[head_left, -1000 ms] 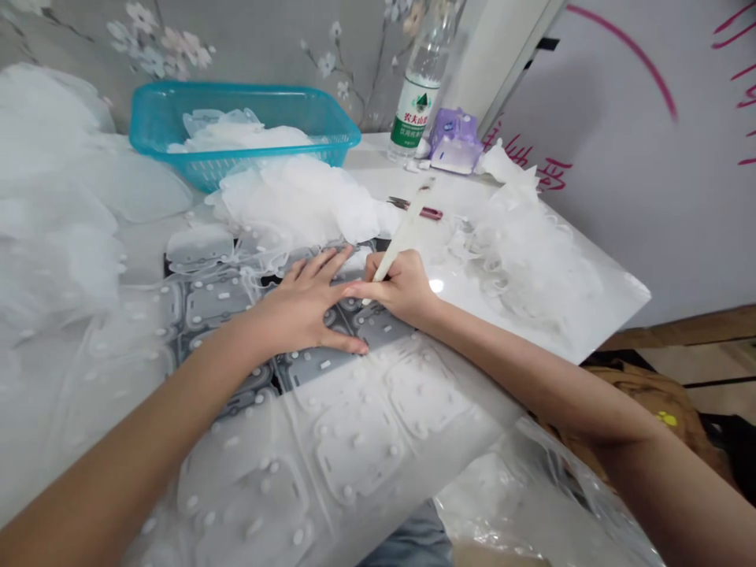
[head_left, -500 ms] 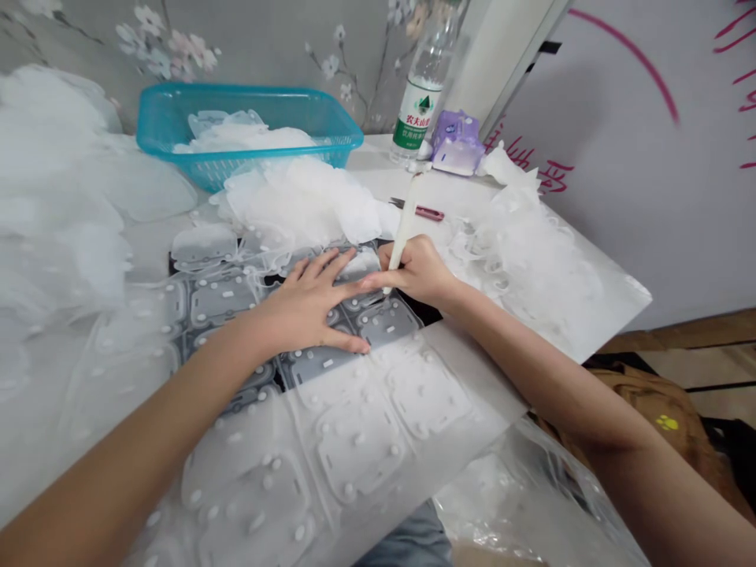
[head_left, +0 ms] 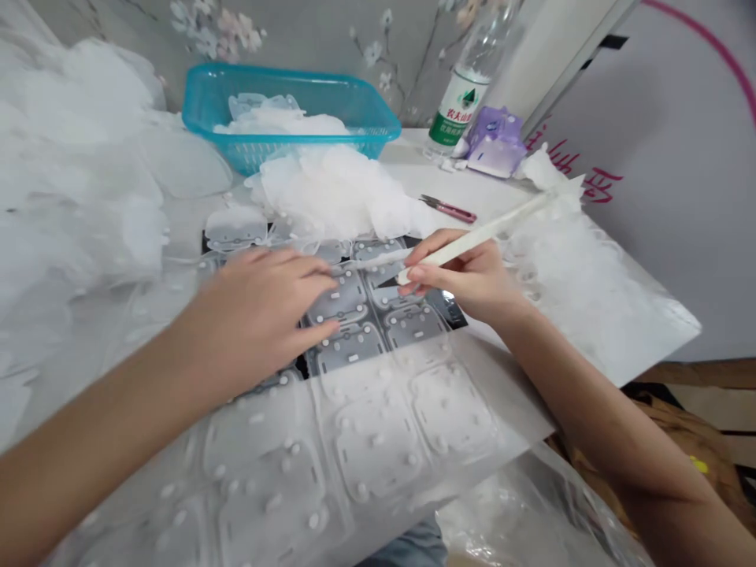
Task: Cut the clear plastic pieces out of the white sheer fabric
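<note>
A translucent sheet (head_left: 378,453) of moulded, rounded-square pieces with small white pegs lies in front of me, partly over a dark surface. My left hand (head_left: 253,303), smeared by motion, is over the left part of the sheet with its fingers stretched and thumb apart. Whether it touches the sheet, I cannot tell. My right hand (head_left: 472,272) grips a craft knife (head_left: 490,230) with a long white handle, pinched near the front. The knife's dark pointed tip hangs over the pieces at the sheet's right side, and its handle slants up to the right.
Loose translucent pieces (head_left: 336,189) are heaped before a blue basket (head_left: 295,139). Another large pile (head_left: 71,157) stands at left. Pink-handled snips (head_left: 454,210), a water bottle (head_left: 457,110) and a purple tissue pack (head_left: 496,146) lie behind. Thin offcuts (head_left: 572,276) cover the right side.
My left hand has drawn back to the left, away from the right hand. The knife has tipped from nearly upright to a rightward slant. The view has shifted slightly left.
</note>
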{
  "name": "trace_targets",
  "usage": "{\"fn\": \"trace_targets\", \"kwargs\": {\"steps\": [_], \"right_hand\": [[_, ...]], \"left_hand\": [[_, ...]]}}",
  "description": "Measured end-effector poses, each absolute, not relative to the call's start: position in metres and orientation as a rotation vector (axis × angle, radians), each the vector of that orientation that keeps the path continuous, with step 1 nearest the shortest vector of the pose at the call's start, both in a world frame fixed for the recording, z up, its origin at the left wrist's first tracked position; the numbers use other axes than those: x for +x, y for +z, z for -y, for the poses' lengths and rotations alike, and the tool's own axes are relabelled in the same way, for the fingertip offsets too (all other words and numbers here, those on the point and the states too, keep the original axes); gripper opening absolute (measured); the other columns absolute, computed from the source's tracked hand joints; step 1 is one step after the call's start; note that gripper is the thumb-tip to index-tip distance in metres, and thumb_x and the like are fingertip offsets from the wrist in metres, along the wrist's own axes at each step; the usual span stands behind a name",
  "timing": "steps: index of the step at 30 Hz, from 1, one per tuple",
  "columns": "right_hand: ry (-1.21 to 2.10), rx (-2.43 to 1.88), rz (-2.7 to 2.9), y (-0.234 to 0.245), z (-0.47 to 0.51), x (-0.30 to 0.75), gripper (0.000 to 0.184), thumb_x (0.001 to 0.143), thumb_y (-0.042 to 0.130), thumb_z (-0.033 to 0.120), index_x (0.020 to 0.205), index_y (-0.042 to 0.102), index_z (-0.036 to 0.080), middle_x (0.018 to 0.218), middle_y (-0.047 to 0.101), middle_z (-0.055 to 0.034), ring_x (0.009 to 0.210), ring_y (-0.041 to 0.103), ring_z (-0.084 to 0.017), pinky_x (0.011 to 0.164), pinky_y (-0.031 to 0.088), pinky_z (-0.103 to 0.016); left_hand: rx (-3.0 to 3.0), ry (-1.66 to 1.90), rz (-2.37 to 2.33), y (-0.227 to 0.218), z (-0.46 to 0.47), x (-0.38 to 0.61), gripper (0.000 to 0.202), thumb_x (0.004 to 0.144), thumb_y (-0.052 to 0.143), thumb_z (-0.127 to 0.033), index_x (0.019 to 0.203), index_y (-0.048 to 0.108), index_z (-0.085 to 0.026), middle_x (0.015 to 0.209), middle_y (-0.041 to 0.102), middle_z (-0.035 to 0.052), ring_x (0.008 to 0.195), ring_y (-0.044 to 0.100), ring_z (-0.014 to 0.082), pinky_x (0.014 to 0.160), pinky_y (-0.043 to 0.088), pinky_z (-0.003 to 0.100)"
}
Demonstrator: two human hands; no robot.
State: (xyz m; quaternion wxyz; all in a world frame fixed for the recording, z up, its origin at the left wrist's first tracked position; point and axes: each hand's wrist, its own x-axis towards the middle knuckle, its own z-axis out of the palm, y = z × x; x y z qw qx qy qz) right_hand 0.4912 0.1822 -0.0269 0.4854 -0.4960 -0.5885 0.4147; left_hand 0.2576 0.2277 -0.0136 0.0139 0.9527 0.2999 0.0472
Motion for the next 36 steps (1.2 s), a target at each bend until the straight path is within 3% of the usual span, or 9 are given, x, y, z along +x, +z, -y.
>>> {"fn": "trace_targets", "kwargs": {"steps": [3,5,7,10,18,27,36], "right_hand": [[1.034,-1.164,1.577,-0.019,-0.177,0.487,0.022,0.069,0.075,0.035,0.078,0.065,0.017,0.068,0.067,-0.0028,0.063,0.065,-0.014,0.053,0.052,-0.024],[1.093,-1.14,1.685,-0.017,-0.178,0.482,0.019,0.07,0.073,0.033,0.078,0.067,0.017,0.076,0.069,-0.0051,0.069,0.066,-0.015,0.058,0.053,-0.025],[1.179,-1.121,1.76,-0.019,-0.182,0.476,0.016,0.074,0.071,0.032,0.08,0.067,0.017,0.081,0.07,-0.0057,0.074,0.066,-0.015,0.063,0.054,-0.026],[1.335,-1.091,1.818,-0.027,-0.191,0.465,0.015,0.078,0.067,0.029,0.083,0.066,0.015,0.082,0.068,-0.0044,0.077,0.065,-0.014,0.066,0.054,-0.025],[1.517,-0.95,1.934,-0.032,-0.206,0.449,0.011,0.081,0.063,0.02,0.088,0.063,0.012,0.08,0.067,-0.0035,0.078,0.066,-0.013,0.067,0.054,-0.024],[1.337,-0.946,2.156,-0.025,-0.21,0.458,0.017,0.083,0.061,0.028,0.089,0.065,0.012,0.084,0.067,-0.0042,0.072,0.062,-0.011,0.06,0.049,-0.021],[1.14,-1.063,2.396,-0.002,-0.207,0.48,0.013,0.084,0.058,0.025,0.087,0.067,0.016,0.084,0.068,-0.0025,0.074,0.061,-0.011,0.062,0.048,-0.021]], "left_hand": [[2.776,0.207,-1.047,-0.031,-0.213,0.224,0.06,0.074,0.051,-0.068,0.116,0.061,-0.026,0.13,0.057,0.0049,0.117,0.053,0.0293,0.096,0.042,0.046],[2.7,0.241,-1.066,-0.045,-0.203,0.214,0.069,0.077,0.048,-0.068,0.132,0.047,-0.026,0.142,0.045,0.0046,0.126,0.045,0.0288,0.102,0.036,0.047],[2.668,0.264,-1.095,-0.055,-0.196,0.213,0.067,0.081,0.045,-0.064,0.137,0.041,-0.027,0.147,0.039,0.0037,0.131,0.039,0.0285,0.106,0.031,0.049],[2.63,0.289,-1.127,-0.058,-0.193,0.218,0.06,0.084,0.043,-0.062,0.134,0.044,-0.029,0.147,0.038,0.0017,0.132,0.038,0.0273,0.106,0.031,0.049],[2.596,0.263,-1.174,-0.053,-0.194,0.224,0.066,0.079,0.05,-0.063,0.134,0.045,-0.026,0.146,0.04,0.0028,0.132,0.038,0.0287,0.107,0.031,0.047],[2.568,0.279,-1.196,-0.052,-0.193,0.225,0.069,0.077,0.051,-0.063,0.134,0.044,-0.025,0.146,0.04,0.0029,0.131,0.039,0.0285,0.107,0.031,0.048],[2.567,0.245,-1.216,-0.05,-0.192,0.226,0.068,0.078,0.049,-0.064,0.134,0.044,-0.025,0.146,0.039,0.002,0.132,0.038,0.029,0.108,0.03,0.048]]}}
